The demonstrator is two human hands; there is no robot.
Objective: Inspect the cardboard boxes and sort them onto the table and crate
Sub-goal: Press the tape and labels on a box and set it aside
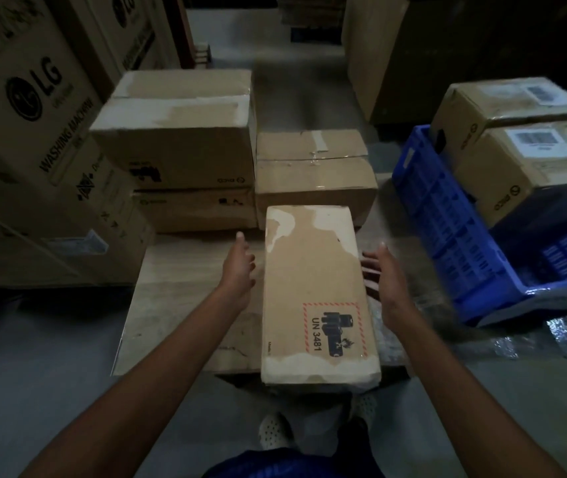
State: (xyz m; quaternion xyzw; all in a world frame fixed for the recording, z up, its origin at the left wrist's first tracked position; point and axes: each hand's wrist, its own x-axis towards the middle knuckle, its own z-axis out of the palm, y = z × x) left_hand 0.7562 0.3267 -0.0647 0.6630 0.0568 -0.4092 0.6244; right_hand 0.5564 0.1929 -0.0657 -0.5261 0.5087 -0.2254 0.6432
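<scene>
— Blue crate [447, 229] on the right: what's in it?
— Two brown boxes at its far end, each with a barcode label on top. The near box [513, 174] sits against the far box [502, 105] behind it.
— And the long box [313, 291]?
— Flat on the worktop [178, 305], its near end reaching just past the edge, with a UN 3481 battery mark on top.
— The hands?
— Left hand [239, 270] and right hand [382, 277] stand on either side of it, fingers straight and spread, gripping nothing. I cannot tell whether they touch its sides.
— Behind it?
— A taped box [313, 174] just beyond its far end. Left of that, a big box [178, 132] is stacked on a flat box [199, 210]. LG cartons [33, 115] stand at far left.
</scene>
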